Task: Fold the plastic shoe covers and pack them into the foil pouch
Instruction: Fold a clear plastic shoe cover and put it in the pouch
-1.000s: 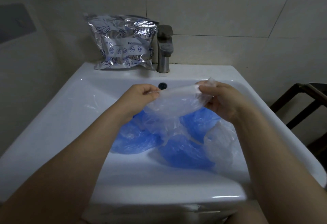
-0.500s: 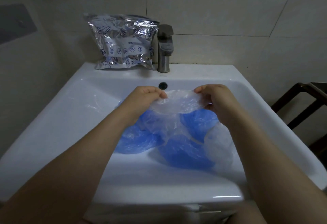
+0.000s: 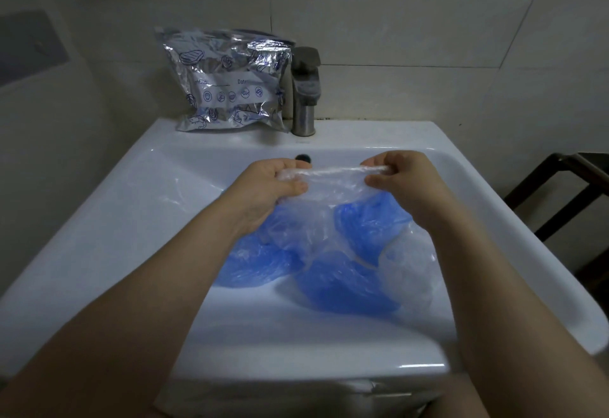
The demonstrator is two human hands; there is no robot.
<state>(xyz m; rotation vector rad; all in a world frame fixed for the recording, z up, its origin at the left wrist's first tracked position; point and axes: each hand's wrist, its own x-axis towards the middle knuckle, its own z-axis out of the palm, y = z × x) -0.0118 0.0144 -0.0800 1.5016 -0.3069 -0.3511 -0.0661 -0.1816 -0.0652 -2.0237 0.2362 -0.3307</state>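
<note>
My left hand point(image 3: 276, 183) and right hand point(image 3: 400, 177) pinch a crinkly clear plastic shoe cover point(image 3: 333, 183), stretched left-right above the white sink's point(image 3: 99, 219) basin; crumpled silver foil pouch point(image 3: 227, 81) stands at its back edge.

White sink point(image 3: 99, 252), steel faucet point(image 3: 304, 94), dark wooden rack point(image 3: 566, 193) at right

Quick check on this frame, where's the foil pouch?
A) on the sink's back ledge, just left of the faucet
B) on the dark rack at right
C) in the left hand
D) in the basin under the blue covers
A: the foil pouch stands on the back ledge of the sink beside the faucet, while both hands hold a clear shoe cover over the basin.
</note>
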